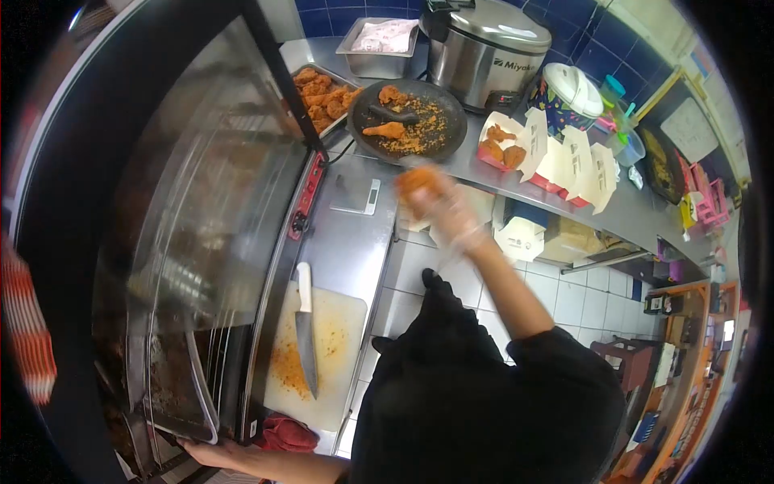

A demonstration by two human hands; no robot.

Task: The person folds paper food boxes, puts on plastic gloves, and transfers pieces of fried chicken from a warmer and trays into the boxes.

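Note:
My right hand (pixel 447 211), in a clear plastic glove, is closed around a piece of fried chicken (pixel 421 187), blurred by motion. It is over the floor gap, just in front of a black round pan (pixel 457 133) with crumbs, a drumstick (pixel 384 130), another chicken piece and dark-handled tongs. My left hand (pixel 216 453) is at the lower left, against the bottom corner of a metal tray (pixel 211 403) at the glass display warmer (pixel 201 185). It seems to grip the tray's edge; its fingers are partly hidden.
A knife (pixel 305 339) lies on a crumb-strewn cutting board (pixel 343 363), near a red cloth (pixel 289 434). Beyond are a digital scale (pixel 355 196), a tray of fried chicken (pixel 326 98), a rice cooker (pixel 492 60) and open cardboard boxes (pixel 556 165), one holding chicken.

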